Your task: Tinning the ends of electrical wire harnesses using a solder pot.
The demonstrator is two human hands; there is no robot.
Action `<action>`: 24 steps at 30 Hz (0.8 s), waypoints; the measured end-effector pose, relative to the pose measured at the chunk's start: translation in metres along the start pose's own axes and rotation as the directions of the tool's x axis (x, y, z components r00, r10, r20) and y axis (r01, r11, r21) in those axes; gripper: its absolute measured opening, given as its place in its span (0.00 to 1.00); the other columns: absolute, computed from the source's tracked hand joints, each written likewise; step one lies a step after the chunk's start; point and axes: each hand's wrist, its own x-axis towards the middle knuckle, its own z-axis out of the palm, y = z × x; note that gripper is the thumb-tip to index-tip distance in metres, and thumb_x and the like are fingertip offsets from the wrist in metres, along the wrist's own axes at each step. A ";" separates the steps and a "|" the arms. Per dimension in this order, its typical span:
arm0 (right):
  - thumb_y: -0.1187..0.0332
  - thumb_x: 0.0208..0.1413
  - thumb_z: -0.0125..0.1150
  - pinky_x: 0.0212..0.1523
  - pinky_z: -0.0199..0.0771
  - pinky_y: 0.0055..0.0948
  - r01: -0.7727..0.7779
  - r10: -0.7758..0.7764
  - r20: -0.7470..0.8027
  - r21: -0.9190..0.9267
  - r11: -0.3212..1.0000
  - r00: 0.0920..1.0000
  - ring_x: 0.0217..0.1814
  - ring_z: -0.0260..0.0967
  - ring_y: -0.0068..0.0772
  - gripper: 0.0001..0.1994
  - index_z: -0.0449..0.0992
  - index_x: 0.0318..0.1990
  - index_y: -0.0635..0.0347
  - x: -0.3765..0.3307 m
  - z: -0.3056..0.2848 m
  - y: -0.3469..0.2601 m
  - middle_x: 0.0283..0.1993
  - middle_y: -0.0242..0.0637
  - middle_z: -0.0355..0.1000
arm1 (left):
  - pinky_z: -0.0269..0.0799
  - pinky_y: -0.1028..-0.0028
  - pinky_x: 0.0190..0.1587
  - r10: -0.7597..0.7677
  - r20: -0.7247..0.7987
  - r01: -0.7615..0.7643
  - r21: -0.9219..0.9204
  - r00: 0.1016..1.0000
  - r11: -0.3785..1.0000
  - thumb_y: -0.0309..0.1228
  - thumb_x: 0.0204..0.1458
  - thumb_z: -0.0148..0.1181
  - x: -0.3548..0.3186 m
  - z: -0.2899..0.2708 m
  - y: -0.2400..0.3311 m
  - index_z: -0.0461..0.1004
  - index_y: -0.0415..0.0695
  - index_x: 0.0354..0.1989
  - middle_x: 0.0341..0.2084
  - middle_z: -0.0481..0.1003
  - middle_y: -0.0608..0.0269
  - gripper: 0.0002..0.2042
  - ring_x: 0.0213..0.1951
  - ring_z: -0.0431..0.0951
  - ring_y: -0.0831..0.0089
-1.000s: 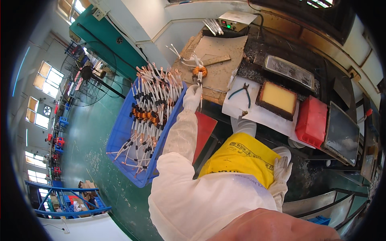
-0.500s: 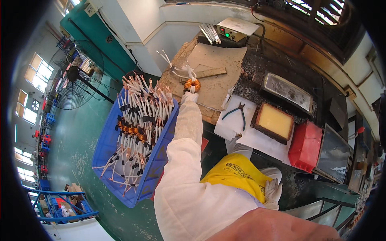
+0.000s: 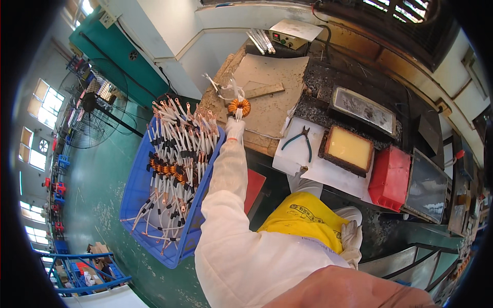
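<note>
**Coil held out over the bench**

Left hand (image 3: 235, 129), gloved, pinches the copper coil (image 3: 239, 107) by its white leads so it hangs free above the cardboard-topped bench (image 3: 277, 87), right beside the blue crate (image 3: 138, 195) of matching coils. Right hand (image 3: 351, 235) rests spread flat at the lap.

bare cardboard (image 3: 267, 110) beside coil (image 3: 239, 107)

Copper coil (image 3: 239, 107) – white leads, upright on bench.
</note>
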 end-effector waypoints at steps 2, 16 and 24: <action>0.52 0.65 0.50 0.62 0.70 0.48 0.008 -0.011 -0.047 -0.066 0.998 0.999 0.60 0.69 0.39 0.27 0.62 0.65 0.59 0.000 0.004 0.003 0.61 0.39 0.68 | 0.71 0.60 0.52 0.137 -0.082 -0.144 -0.096 0.987 0.985 0.37 0.42 0.60 -0.035 -0.005 0.002 0.72 0.40 0.50 0.43 0.78 0.43 0.24 0.49 0.78 0.50; 0.81 0.41 0.65 0.52 0.75 0.45 0.597 -0.160 0.971 -0.024 -0.802 -0.177 0.47 0.74 0.52 0.16 0.75 0.42 0.61 -0.191 0.291 -0.033 0.45 0.43 0.73 | 0.67 0.76 0.35 0.810 0.397 -0.533 -0.612 0.433 0.584 0.32 0.47 0.63 -0.289 -0.093 0.096 0.70 0.37 0.36 0.27 0.69 0.68 0.13 0.31 0.68 0.81; 0.71 0.40 0.64 0.52 0.74 0.38 0.284 0.338 0.940 0.338 -0.897 -0.051 0.45 0.73 0.36 0.14 0.75 0.39 0.47 -0.260 0.296 -0.050 0.44 0.35 0.73 | 0.70 0.73 0.37 0.610 0.666 -0.721 -0.660 -0.429 0.214 0.32 0.43 0.62 -0.374 -0.029 0.135 0.72 0.34 0.42 0.28 0.71 0.63 0.18 0.33 0.71 0.77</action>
